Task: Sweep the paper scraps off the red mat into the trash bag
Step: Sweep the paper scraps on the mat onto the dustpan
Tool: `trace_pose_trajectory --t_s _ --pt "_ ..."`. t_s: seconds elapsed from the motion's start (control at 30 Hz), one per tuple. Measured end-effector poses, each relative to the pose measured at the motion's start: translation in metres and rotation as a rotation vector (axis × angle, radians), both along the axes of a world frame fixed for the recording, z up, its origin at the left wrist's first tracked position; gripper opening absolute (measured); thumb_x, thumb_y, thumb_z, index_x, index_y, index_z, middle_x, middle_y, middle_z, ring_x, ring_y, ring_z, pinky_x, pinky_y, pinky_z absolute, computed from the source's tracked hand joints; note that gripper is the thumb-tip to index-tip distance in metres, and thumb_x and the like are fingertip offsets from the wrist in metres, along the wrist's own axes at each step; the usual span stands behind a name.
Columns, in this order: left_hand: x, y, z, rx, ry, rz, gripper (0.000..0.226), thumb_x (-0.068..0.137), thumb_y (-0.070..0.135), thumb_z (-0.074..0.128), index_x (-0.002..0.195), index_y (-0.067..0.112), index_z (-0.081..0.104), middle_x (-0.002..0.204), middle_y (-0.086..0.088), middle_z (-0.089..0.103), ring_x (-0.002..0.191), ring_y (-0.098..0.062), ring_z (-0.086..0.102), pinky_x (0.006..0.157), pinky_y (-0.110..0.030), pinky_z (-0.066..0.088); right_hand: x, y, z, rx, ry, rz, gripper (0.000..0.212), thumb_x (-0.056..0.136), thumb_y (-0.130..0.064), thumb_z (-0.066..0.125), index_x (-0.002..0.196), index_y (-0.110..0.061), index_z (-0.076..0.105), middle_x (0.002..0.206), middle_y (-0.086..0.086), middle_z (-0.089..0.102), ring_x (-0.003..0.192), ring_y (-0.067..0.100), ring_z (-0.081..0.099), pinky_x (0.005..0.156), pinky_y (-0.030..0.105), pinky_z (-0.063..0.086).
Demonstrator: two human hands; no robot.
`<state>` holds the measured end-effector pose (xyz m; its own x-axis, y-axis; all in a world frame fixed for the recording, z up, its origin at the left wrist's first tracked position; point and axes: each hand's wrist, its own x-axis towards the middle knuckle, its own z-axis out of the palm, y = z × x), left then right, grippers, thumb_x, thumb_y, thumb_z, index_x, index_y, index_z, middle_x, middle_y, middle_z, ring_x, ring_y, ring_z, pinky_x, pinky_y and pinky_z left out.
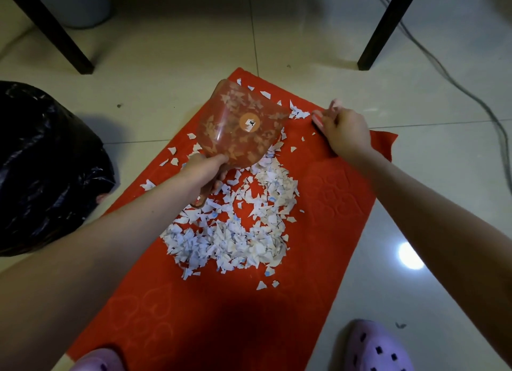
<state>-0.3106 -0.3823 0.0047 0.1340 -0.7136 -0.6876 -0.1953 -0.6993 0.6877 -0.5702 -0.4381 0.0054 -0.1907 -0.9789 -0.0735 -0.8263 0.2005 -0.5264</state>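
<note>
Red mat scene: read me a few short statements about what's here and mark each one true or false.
1. The left hand holds a clear dustpan by its handle. True.
2. The trash bag sits to the right of the red mat. False: it sits to the left of the mat.
3. Most paper scraps lie piled on the mat. True.
4. The right hand is empty. False: its fingers grip a small pink brush.
5. Purple slippers show at the near end of the mat. True.
</note>
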Motion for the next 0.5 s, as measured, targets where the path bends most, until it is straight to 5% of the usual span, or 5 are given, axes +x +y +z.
trace_pose_trajectory --t_s 0.1,0.27,0.4,0.5 --pt "0.001 0.000 -0.002 0.007 -0.001 0.000 0.017 0.097 0.024 0.051 0.087 0.009 0.052 0.064 -0.006 0.050 0.046 -0.014 0.042 0.041 -0.018 0.039 0.014 0.013 0.005 0.030 -0.131 0.132 0.044 0.101 -0.038 0.039 0.098 -0.003 0.066 0.079 0.008 0.069 0.069 0.028 0.067 0.058 0.038 0.055" --pt "0.006 -0.001 -0.004 0.006 -0.007 0.011 0.018 0.096 0.024 0.052 0.086 0.009 0.052 0.065 -0.006 0.050 0.048 -0.015 0.042 0.042 -0.019 0.040 0.003 0.021 0.019 -0.095 -0.344 0.020 0.029 0.098 -0.024 0.047 0.115 -0.009 0.065 0.094 0.004 0.069 0.084 0.027 0.068 0.077 0.047 0.057" --pt "0.005 0.000 -0.004 0.001 -0.007 0.009 0.018 0.096 0.025 0.052 0.088 0.009 0.054 0.064 -0.005 0.051 0.047 -0.014 0.042 0.041 -0.019 0.039 -0.008 0.013 0.008 -0.111 -0.187 -0.042 0.036 0.099 -0.033 0.041 0.113 -0.012 0.066 0.095 0.012 0.071 0.070 0.027 0.066 0.067 0.047 0.057" --pt "0.003 0.000 -0.005 -0.001 0.001 0.009 0.018 0.096 0.024 0.052 0.086 0.009 0.054 0.065 -0.006 0.050 0.047 -0.015 0.042 0.040 -0.018 0.039 -0.004 0.009 -0.002 -0.091 -0.095 -0.083 0.053 0.101 -0.045 0.028 0.098 -0.010 0.068 0.071 0.009 0.066 0.056 0.022 0.059 0.049 0.032 0.044"
